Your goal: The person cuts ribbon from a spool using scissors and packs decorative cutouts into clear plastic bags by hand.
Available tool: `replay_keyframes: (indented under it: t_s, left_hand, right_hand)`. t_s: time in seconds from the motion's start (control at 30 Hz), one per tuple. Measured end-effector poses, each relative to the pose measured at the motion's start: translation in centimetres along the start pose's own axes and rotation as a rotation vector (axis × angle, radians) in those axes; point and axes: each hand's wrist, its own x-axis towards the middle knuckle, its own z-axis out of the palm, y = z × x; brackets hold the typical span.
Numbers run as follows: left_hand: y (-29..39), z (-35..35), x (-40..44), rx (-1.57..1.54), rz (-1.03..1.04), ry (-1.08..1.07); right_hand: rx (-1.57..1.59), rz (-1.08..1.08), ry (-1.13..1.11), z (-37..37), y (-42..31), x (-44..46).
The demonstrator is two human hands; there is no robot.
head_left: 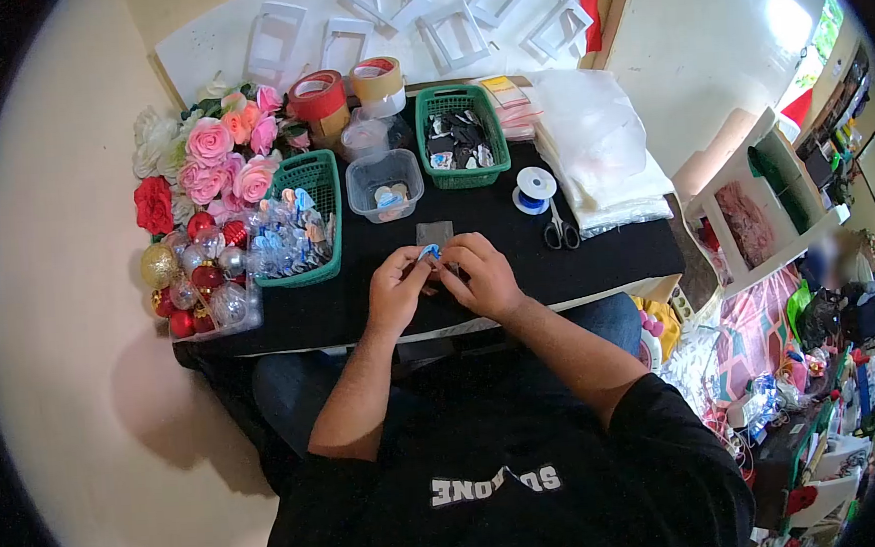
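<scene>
My left hand (395, 288) pinches a small blue-and-white piece (429, 253) over the front middle of the black-covered table. From the other side my right hand (485, 277) meets it, with thumb and fingers closed at the piece's edge. The piece is too small to name its kind. Just beyond the fingertips lies a small clear plastic packet (435, 234). Behind my hands stands a clear plastic tub (384, 188) with a few pale and blue pieces in it. To the left, a green basket (324, 220) holds many small plastic-wrapped blue-and-white items.
Another green basket (460, 94) holds black and white pieces. Right of it are a ribbon spool (535, 189), scissors (560, 230) and stacked plastic sheets (594, 134). Tape rolls (318, 97), artificial flowers (211, 147) and Christmas balls (207, 278) crowd the left. White frames (454, 36) lie at the back.
</scene>
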Motion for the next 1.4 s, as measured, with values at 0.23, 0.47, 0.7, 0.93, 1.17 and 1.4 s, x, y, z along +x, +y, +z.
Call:
replay_keyframes:
  t_s: [0.23, 0.47, 0.7, 0.93, 1.17, 1.4]
  left_hand:
    - [-0.4, 0.1, 0.0, 0.041, 0.022, 0.004]
    - [-0.5, 0.1, 0.0, 0.064, 0.054, 0.008]
    - [-0.2, 0.3, -0.1, 0.048, 0.025, 0.021]
    - [-0.2, 0.5, -0.3, 0.148, 0.037, 0.037]
    - [-0.4, 0.5, -0.2, 0.163, 0.123, -0.02]
    - [-0.5, 0.8, -0.1, 0.588, 0.435, 0.354]
  right_hand:
    - [-0.038, 0.024, -0.034, -0.1, -0.2, 0.2]
    - [-0.046, 0.063, -0.06, 0.0, -0.1, 0.2]
    - [-0.06, 0.093, -0.059, 0.2, -0.2, 0.3]
    - [-0.063, 0.136, -0.053, 0.6, 0.2, 0.2]
    - [-0.007, 0.183, -0.002, 1.1, 0.3, 0.2]
    - [0.199, 0.569, 0.197, 1.6, 2.5, -0.8]
